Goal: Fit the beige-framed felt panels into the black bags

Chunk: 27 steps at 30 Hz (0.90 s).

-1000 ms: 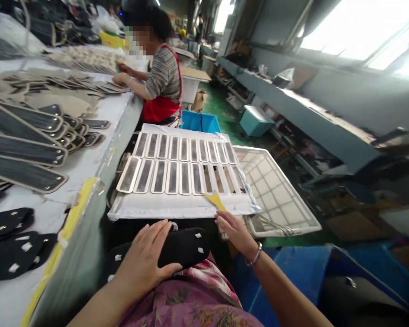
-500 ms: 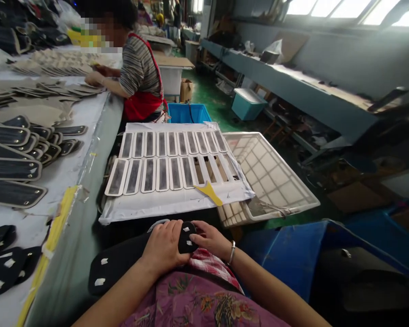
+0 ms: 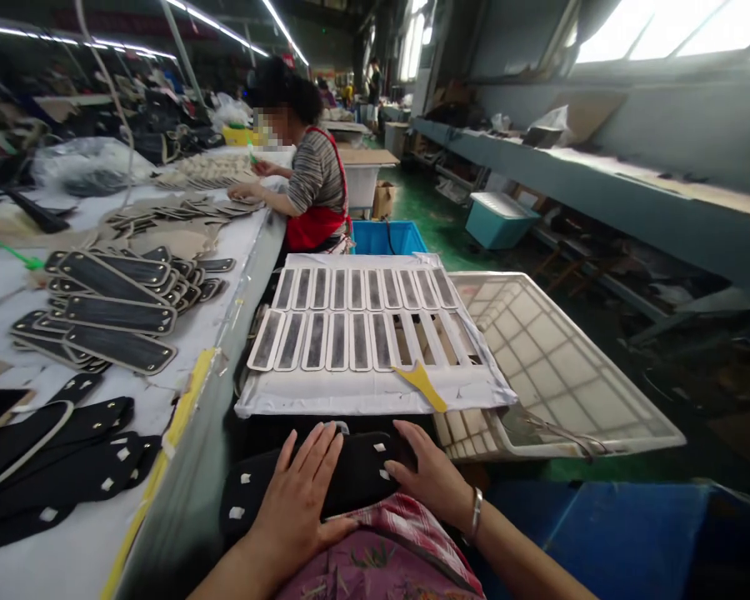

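Black tabbed pieces (image 3: 109, 475): lay overlapping on the near left of the white-topped table (image 3: 241, 254), small white tabs showing on them.
Studded dark strips (image 3: 122, 315): formed a loose pile beyond those pieces, each pale-edged, with metal studs near the ends.
Yellow edging (image 3: 191, 400): ran along the near part of the table's edge.
Left hand (image 3: 303, 487): lay palm down across the black padded strip, fingers straight and slightly spread, thumb apart.
Co-worker (image 3: 316, 183): stood at the table in a striped top and red apron, hands over pale pieces (image 3: 203, 171).
Black padded strip (image 3: 356, 471): lay across the lap, under both hands, white tabs near each end.
White-covered board (image 3: 325, 396): carried two rows of pale-bordered dark panels (image 3: 316, 342).
Yellow forked tool (image 3: 423, 387): lay on the board's near margin.
Right hand (image 3: 434, 471): rested at the strip's right end, thumb apart from fingers; its pressure could not be told.
White lattice crate (image 3: 537, 350): stood right of the board, partly beneath it.
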{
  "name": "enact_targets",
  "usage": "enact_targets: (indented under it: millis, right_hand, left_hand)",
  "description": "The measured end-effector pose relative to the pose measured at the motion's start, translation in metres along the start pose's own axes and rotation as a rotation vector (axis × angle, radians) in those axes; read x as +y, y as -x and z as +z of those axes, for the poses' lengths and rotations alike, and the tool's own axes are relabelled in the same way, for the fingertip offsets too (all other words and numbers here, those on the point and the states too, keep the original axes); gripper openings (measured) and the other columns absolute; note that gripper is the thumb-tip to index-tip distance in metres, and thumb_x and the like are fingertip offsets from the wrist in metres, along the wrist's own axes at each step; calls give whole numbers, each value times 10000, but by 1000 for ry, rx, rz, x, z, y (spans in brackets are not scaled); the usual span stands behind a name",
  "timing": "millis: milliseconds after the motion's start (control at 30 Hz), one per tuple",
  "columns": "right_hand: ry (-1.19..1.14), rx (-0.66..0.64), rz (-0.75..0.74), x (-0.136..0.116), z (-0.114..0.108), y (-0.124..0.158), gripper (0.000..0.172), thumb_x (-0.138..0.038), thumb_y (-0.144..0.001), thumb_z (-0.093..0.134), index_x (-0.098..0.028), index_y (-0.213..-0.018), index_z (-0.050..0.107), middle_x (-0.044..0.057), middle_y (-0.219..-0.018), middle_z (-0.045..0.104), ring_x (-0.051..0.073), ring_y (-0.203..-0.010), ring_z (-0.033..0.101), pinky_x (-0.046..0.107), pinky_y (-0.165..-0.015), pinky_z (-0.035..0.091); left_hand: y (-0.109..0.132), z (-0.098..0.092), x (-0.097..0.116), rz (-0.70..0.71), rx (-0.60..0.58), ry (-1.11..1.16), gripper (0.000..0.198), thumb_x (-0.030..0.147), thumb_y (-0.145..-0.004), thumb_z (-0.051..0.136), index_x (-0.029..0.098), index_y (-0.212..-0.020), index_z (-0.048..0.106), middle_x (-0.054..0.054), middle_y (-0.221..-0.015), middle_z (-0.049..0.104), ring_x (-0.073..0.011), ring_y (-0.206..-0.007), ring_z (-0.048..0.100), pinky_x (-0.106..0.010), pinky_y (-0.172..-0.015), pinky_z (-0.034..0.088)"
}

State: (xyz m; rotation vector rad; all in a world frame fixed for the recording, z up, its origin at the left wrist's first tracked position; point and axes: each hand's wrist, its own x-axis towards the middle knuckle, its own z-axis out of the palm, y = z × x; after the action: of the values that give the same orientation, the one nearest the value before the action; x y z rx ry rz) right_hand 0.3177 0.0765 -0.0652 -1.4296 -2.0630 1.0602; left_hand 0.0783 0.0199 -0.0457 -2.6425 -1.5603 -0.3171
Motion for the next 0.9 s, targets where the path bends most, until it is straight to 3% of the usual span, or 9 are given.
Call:
enact_targets:
  millis: [100,200,267,467,667,800,900]
  right_hand:
    - [399,49,-349,-21,4,-1,635,-360,-789,568,-118,-1339,364,160,-1389,358,285,-1285,305,491,-1055,277]
    - [617,-59,-655,-33,15,-6,687,-476,-811,539,-113,-1361,346,138,-1407,345,288,-1308,263,485,-1064,258]
    - [704,-92,-756,-34,22,-10,702,-509,-821,518,-106,-1367,337,130,-1410,344,283,-1310,260,472,-1055,273]
    - [825,-67,-833,-32,25,-16,641,-468,-849,505,-97,-1352,363,127,-1403,359,279,-1300,280,447,-1036,296]
    - [765,-92,-946,-57,44,-23,402,-221,-910,428,-137,-1303,435,60,-1363,433,210,-1275,335,347,-1056,281]
    - [657,-251,-970,-80,66,-34,492,-406,-929,372,-140,-1342,375,58,-1395,388,212,-1300,284,370,-1069,252]
    - [582,-313,-824,-92,74,-41,673,-539,-859,433,-123,-1374,313,97,-1420,336,246,-1306,252,407,-1078,212]
  left_hand:
    - [34,-11,-14,43,38,-99,618,469,-839,482,156,-1356,353,-85,-1385,416,-251,-1272,349,-410,-1063,233]
    - [51,-12,-20,87,55,-170,502,380,-870,462,144,-1311,421,-67,-1345,473,-224,-1241,395,-366,-1030,300]
    - [53,-11,-22,96,41,-196,491,379,-877,448,128,-1298,434,-69,-1347,469,-223,-1240,398,-362,-1018,317]
    - [62,-18,-40,53,35,-144,484,406,-880,429,130,-1277,453,-73,-1325,493,-223,-1237,405,-386,-1042,279]
    - [82,-29,-59,30,-38,-121,534,329,-845,486,129,-1329,384,-81,-1384,419,-256,-1285,333,-460,-1100,158]
    - [77,-23,-61,-24,-7,-25,563,374,-822,522,135,-1316,396,-103,-1337,473,-256,-1265,368,-455,-1074,248]
    - [69,-19,-67,-130,-29,94,663,416,-742,606,144,-1306,389,-120,-1323,477,-270,-1234,401,-455,-1038,318]
